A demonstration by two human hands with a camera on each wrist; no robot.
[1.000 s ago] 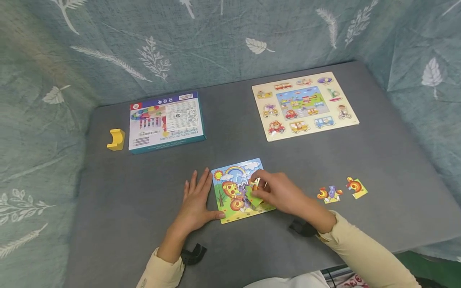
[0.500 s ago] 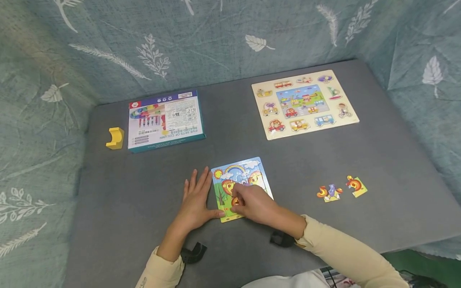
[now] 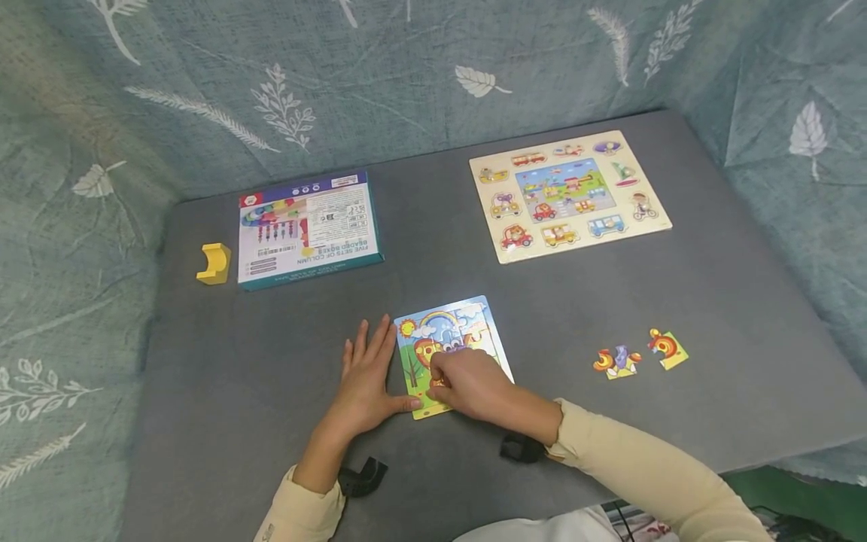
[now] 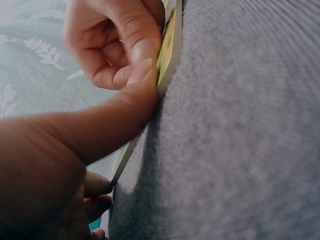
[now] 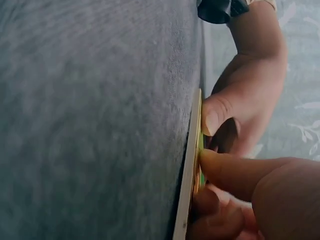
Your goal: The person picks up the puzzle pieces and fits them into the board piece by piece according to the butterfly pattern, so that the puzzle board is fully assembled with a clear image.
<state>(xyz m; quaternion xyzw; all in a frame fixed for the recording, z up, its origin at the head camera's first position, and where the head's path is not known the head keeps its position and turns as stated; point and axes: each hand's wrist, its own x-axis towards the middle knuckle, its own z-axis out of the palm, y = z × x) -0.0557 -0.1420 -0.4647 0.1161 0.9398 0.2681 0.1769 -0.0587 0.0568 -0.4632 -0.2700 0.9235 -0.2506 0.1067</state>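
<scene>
A small square jigsaw puzzle (image 3: 443, 324) with a sun, a rainbow and a tree lies flat on the grey table. My left hand (image 3: 366, 380) lies along its left side, fingers extended, the thumb on the lower left corner. Over the lower middle of the puzzle, my right hand (image 3: 470, 384) has its fingers bent, and it pinches a puzzle piece mostly hidden under the fingertips. In the right wrist view the right thumb presses down on the puzzle surface close to the left thumb (image 5: 212, 120). Two loose puzzle pieces (image 3: 618, 362) lie to the right.
A wooden vehicle peg puzzle (image 3: 501, 245) lies at the back right. A bead-set box (image 3: 339, 233) is at the back left, with a yellow curved block (image 3: 215, 263) beside it. A leaf-patterned cloth (image 3: 406, 90) hangs behind the table.
My right hand has carried a green puzzle piece from above the right half of the puzzle leftward and down onto its lower left part. My left hand has stayed in place.
</scene>
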